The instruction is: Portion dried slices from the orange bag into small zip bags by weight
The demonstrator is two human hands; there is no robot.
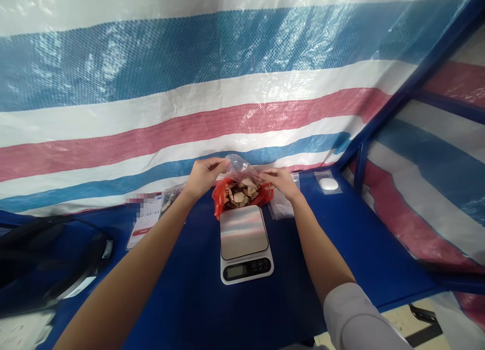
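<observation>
My left hand [206, 176] pinches the left side of a clear plastic bag [240, 167], its thumb and fingers pressed together. On the other side my right hand [280, 181] grips the same bag's edge between thumb and fingers. Just below the bag lies an open red plastic bag [219, 197] filled with dried, pale brown slices [241, 193]. The clear bag hangs over the back of these slices; whether anything is inside it I cannot tell. Nearer to me, touching or almost touching the red bag, stands a white kitchen scale [244, 236] with a shiny metal plate.
Left on the blue table [182, 299] lie a phone [146, 221], a clear packet [172, 196] and a black strapped object [76, 249]. Flat clear bags [282, 203] rest under my right wrist. A small bag with a white oval item [328, 184] sits far right. Striped sheeting [189, 122] closes the back.
</observation>
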